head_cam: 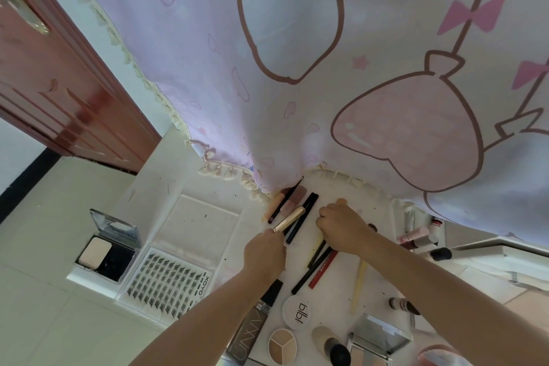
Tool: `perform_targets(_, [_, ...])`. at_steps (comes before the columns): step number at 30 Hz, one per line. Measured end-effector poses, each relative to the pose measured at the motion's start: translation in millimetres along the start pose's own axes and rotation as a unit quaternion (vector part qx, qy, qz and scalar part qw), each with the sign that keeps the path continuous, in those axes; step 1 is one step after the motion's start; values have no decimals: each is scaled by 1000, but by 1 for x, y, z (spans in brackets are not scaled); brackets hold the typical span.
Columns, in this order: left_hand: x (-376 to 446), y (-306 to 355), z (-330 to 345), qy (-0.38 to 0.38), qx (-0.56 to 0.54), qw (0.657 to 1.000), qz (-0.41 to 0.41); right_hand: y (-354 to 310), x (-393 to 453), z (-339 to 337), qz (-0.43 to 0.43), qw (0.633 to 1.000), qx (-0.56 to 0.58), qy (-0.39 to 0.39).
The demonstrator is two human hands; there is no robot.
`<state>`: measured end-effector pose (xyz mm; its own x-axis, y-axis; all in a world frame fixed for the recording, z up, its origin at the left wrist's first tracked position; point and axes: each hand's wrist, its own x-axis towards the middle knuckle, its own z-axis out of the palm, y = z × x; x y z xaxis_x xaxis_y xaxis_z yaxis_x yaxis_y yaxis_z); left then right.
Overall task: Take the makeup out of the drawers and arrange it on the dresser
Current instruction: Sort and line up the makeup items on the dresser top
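On the white dresser top (pixel 338 190), my left hand (pixel 263 252) pinches the near end of a gold tube (pixel 289 219) that lies among a row of sticks and pencils (pixel 292 202) below the curtain hem. To its right, my right hand (pixel 341 227) curls over the tops of several pencils, among them a black pencil (pixel 312 270) and a red pencil (pixel 323 269). A cream brush handle (pixel 359 285) lies to the right of these. What the right fingers hold is hidden under the hand.
A pink printed curtain (pixel 326 68) hangs over the dresser's back. At left are an open powder compact (pixel 110 244) and a lash tray (pixel 170 284). Near me lie a silver tube (pixel 252 327), a white round jar (pixel 297 312), a round palette (pixel 282 346) and a mirrored compact (pixel 377 342). Bottles (pixel 421 239) stand right.
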<state>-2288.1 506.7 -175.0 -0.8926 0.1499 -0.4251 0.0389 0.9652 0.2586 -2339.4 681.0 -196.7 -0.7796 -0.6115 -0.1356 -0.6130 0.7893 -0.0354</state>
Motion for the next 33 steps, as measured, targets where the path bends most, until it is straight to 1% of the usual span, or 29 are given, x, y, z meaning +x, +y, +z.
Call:
perform_targets(3, [1,-1,-1,5,-9,1000,-1,-2,9,-6,20,1000,14,-10])
perform_targets(5, [1,-3,-3,10,-11,1000,-7,-6,17,-10,4,1000,15,-9])
perform_targets(10, [1,-8,-8,15,-16,1000,-21,-22,26,-2,-74,997,-9,-8])
perform_targets(15, [2,-13,-11,8,-20,999,-34,-26,22,-12,-85,996,-10,12])
perform_targets(19, [3,-12,-13,-8,-39,999,-32,-22,16,-13,-110,993,-26,38])
perform_targets(20, [3,-11,-15,-10,-43,999,-32,-21,15,-14,-113,992,-34,37])
perform_targets(24, [1,-11,-19,-22,-37,999,-28,-19,11,-16,-95,995,-35,-12])
perform_targets(26, [0,-11,-19,-21,-37,999,-25,-19,9,-13,-88,996,-29,-17])
perform_targets(27, [-1,-12,-20,-17,-40,999,-24,-19,9,-15,-85,996,-11,-15])
perform_targets(28, [-2,-13,-21,-13,-46,999,-24,-18,8,-17,-81,997,7,6])
perform_targets(29, [-4,-14,-22,-6,-54,998,-21,-19,7,-23,-71,996,22,44])
perform_targets(30, [-5,-15,-23,2,-64,998,-16,-21,5,-27,-39,994,55,84])
perform_targets(31, [-7,-16,-25,14,-77,997,-7,-22,3,-30,8,984,123,126])
perform_targets(32, [-10,-16,-28,29,-95,995,5,-22,0,-36,78,962,214,153])
perform_targets(33, [-11,-15,-32,47,-120,991,25,-21,-4,-47,153,925,318,144])
